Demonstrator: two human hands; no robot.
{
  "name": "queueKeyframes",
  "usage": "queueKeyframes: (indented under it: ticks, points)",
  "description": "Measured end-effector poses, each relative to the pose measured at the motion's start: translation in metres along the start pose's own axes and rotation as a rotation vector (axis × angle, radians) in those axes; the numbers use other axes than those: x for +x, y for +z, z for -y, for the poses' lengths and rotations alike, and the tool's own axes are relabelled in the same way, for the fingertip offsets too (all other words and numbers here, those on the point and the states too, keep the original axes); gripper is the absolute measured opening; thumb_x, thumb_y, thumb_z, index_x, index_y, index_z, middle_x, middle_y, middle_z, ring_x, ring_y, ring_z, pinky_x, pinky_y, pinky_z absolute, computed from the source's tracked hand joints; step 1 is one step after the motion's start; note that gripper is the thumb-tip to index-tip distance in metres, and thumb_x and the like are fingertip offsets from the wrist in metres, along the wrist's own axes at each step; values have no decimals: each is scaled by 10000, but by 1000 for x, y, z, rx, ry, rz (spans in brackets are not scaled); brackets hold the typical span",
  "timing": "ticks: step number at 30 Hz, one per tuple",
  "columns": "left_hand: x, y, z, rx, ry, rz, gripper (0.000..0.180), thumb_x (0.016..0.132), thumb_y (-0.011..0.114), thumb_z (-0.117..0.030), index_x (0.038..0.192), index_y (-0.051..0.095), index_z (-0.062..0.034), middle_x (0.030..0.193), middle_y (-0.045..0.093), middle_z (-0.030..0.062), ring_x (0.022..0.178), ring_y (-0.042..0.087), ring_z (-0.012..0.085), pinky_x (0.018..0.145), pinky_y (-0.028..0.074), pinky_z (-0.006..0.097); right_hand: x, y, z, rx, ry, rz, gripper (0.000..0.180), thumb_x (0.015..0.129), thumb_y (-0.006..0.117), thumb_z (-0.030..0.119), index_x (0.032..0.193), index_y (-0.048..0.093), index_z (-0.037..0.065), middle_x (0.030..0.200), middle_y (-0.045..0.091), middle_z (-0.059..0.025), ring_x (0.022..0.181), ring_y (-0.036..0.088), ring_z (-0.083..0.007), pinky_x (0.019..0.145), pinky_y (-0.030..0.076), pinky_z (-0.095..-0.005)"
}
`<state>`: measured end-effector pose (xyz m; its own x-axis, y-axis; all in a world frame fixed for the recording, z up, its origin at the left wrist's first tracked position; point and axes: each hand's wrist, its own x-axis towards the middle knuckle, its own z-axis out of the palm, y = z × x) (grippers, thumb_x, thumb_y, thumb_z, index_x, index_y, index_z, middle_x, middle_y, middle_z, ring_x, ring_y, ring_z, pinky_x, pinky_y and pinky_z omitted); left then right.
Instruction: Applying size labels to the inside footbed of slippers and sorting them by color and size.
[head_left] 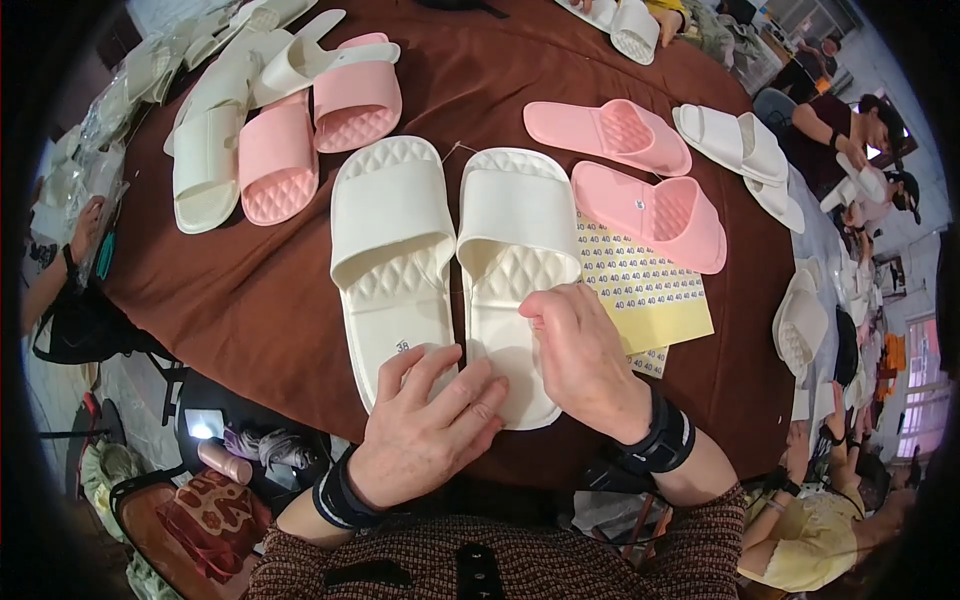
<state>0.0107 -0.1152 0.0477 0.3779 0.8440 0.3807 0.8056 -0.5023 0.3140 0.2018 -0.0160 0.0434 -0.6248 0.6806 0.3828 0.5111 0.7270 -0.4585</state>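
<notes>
Two white slide slippers lie side by side before me, toes pointing away. A small printed size sticker [403, 347] is on the insole of the left white slipper [388, 210]. My left hand [425, 420] rests across the heel ends, fingers spread, touching both slippers. Curled over the inner side of the right white slipper [516, 205] is my right hand [590, 355]. Its thumb and fingers are closed near the insole; whatever they may hold is hidden. Right beside it lies a yellow sheet of number stickers [670, 315], partly under a pink slipper [650, 215].
The brown cloth [460, 70] covers a rounded table. Another pink slipper [605, 135] and a white pair [740, 145] are at right. More white and pink slippers [280, 170] lie at left. Co-workers sit around the table, one person in a yellow top [810, 540] at lower right.
</notes>
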Motion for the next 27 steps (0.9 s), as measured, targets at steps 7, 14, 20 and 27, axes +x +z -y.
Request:
queueKeyframes:
  ticks: [7, 14, 20, 27]
  points:
    - [-2, 1, 0, -22, -14, -23, 410, 703, 769, -200, 1093, 673, -121, 1142, 584, 35, 1083, 545, 270, 951, 411, 447, -5, -2, -2, 233, 117, -77, 210, 843, 555, -68, 1034, 516, 11, 922, 568, -164, 872, 538, -370, 766, 444, -432]
    - [-1, 2, 0, -24, -15, -25, 419, 696, 776, -199, 1096, 676, -125, 1141, 584, 32, 1074, 550, 267, 948, 417, 446, -3, -4, -1, 160, 88, -18, 231, 828, 576, -71, 1034, 517, 16, 906, 561, -159, 845, 533, -360, 754, 441, -434]
    - [-2, 3, 0, -20, -14, -32, 428, 694, 773, -197, 1104, 675, -123, 1153, 583, 34, 1080, 548, 270, 949, 418, 448, 0, 0, -1, -23, -8, -2, 265, 787, 542, -63, 1039, 522, 15, 899, 544, -151, 843, 525, -351, 754, 440, -428]
    - [-2, 2, 0, -26, -12, -31, 433, 695, 769, -194, 1109, 670, -117, 1159, 581, 41, 1090, 546, 274, 952, 418, 456, 1, 1, 2, -88, -18, 22, 293, 770, 544, -51, 1055, 520, 14, 889, 534, -147, 847, 524, -349, 766, 445, -421]
